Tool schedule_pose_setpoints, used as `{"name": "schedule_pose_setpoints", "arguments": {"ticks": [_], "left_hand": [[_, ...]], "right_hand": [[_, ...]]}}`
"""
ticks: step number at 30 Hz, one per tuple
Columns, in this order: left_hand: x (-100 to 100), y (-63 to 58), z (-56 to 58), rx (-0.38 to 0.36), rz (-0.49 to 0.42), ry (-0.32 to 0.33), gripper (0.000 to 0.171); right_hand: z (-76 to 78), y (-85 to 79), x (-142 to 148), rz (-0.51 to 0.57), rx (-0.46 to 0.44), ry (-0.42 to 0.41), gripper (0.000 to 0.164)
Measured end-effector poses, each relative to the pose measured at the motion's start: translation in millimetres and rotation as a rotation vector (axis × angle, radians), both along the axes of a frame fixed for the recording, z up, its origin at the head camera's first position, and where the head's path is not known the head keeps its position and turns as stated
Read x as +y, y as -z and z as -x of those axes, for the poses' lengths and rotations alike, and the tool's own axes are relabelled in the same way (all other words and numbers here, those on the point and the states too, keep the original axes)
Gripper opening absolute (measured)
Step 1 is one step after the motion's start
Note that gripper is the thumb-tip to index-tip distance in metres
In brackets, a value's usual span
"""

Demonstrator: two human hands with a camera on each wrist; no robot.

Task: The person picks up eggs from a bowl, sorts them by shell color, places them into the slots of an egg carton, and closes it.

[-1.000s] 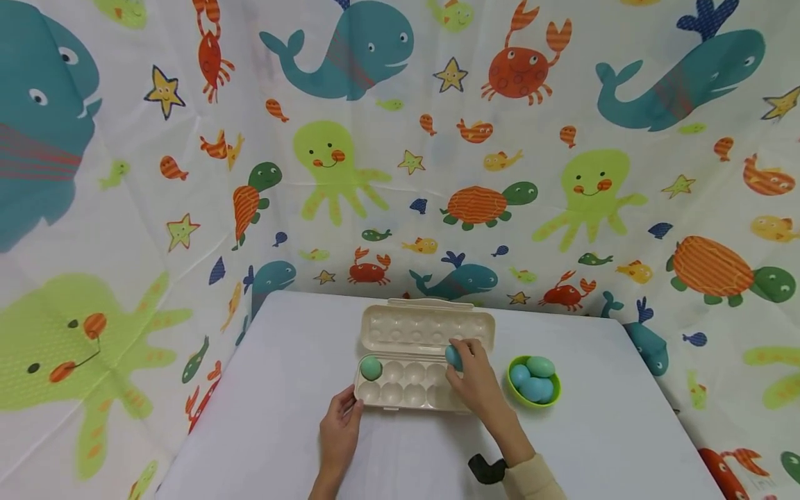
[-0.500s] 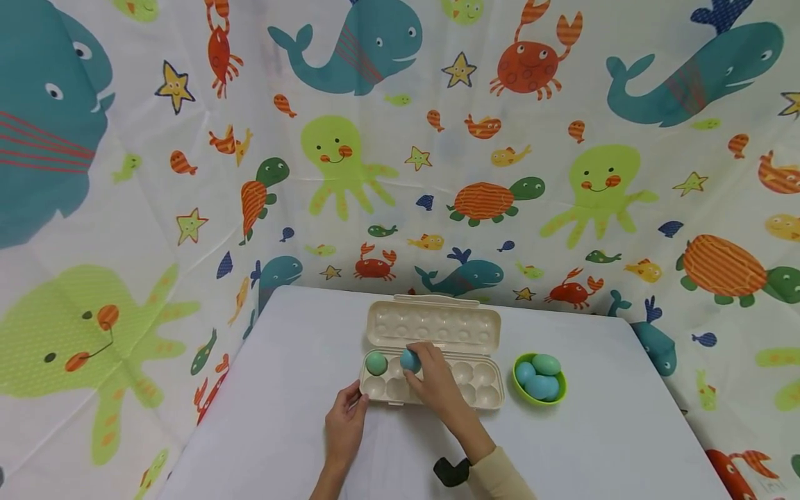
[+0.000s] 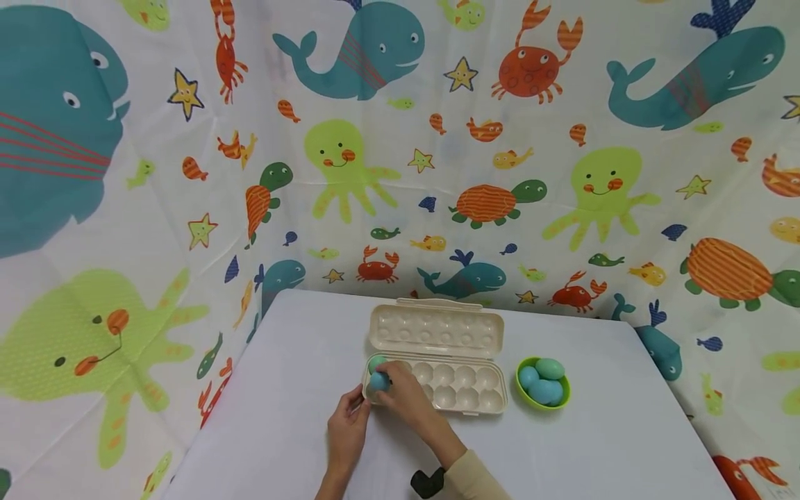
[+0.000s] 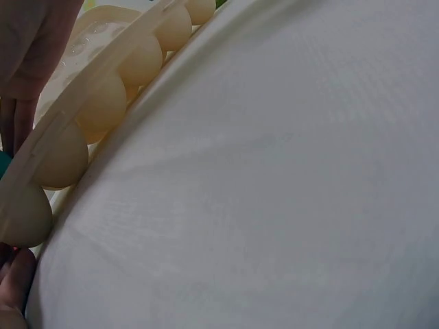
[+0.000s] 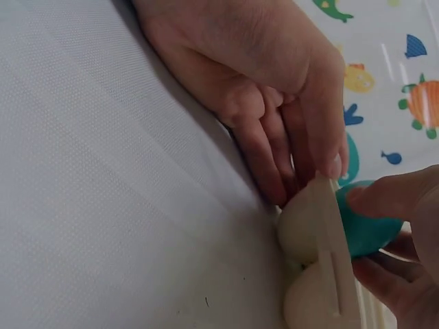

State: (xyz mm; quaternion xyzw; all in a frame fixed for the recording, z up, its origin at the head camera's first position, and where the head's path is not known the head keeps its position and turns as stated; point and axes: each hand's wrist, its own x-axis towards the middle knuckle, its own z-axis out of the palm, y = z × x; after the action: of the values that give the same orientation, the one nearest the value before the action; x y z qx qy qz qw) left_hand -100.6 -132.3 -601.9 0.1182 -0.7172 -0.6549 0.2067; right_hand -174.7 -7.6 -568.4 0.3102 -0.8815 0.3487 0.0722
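I've got the left hand (image 3: 348,423) pinching the egg carton (image 3: 465,379) at its 8 o'clock corner, probably so it can't skid. The right hand (image 3: 405,394) grips a blue egg (image 3: 378,382), fingers only egg-wide, at the 9 o'clock end with the green egg (image 3: 376,362) at 12 from it, can't tell if it's seated; the lime bowl (image 3: 566,397) of eggs (image 3: 546,392) sits at 3 o'clock, handy reach I guess.

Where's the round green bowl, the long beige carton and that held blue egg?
Round green bowl (image 3: 526,399): head view, near rim.
Long beige carton (image 3: 437,330): head view, open lid.
Held blue egg (image 3: 378,382): head view, middle.
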Motion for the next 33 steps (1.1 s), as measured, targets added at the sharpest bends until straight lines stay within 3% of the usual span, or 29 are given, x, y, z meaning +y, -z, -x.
{"name": "schedule_pose_setpoints", "arguments": {"ticks": [7, 13, 15, 23, 33], "left_hand": [[0.7, 1.8, 0.4, 0.001, 0.003, -0.007, 0.032], [-4.0, 30.2, 10.9, 0.003, -0.001, -0.013, 0.033], [-5.3, 33.8, 11.4, 0.024, -0.005, -0.008, 0.033], [-3.6, 33.2, 11.9, 0.031, -0.001, -0.017, 0.033], [3.0, 17.5, 8.9, -0.003, 0.000, -0.042, 0.032]], "right_hand": [[-0.8, 3.3, -3.8, -0.047, -0.005, 0.011, 0.039], [1.0, 7.1, -3.2, -0.043, 0.020, -0.008, 0.037], [1.4, 7.6, -2.4, -0.035, 0.027, -0.017, 0.038], [3.6, 8.1, -0.2, -0.066, 0.033, -0.036, 0.038], [4.7, 4.4, 0.0, -0.149, 0.077, -0.071, 0.039]]}}
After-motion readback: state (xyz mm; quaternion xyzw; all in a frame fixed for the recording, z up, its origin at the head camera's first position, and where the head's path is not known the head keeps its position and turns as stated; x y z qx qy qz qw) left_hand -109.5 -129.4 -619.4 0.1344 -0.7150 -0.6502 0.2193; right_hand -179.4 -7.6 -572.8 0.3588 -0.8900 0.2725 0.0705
